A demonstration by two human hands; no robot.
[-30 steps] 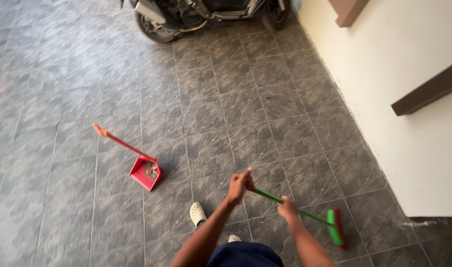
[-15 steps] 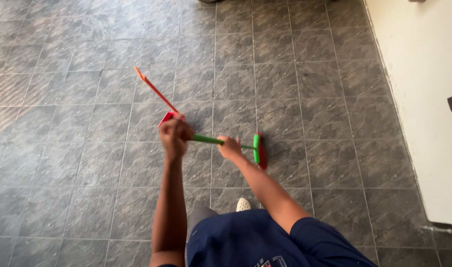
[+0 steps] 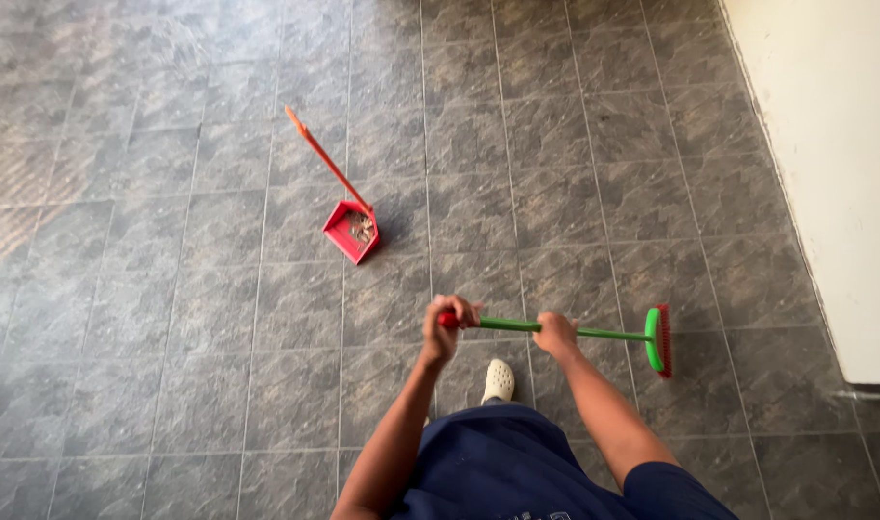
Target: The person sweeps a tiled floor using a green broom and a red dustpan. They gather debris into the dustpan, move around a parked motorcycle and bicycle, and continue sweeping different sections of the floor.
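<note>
Broom (image 3: 594, 334), both hands clenched on its handle — left (image 3: 446, 323), right (image 3: 555, 332) — mid-sweep; next, push debris toward dustpan (image 3: 353, 229).

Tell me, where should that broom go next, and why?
Probably a sweep leftward toward the red dustpan. Both the left hand and right hand grip the green broom, whose head sits far right near the wall, while the dustpan already holds debris.
</note>
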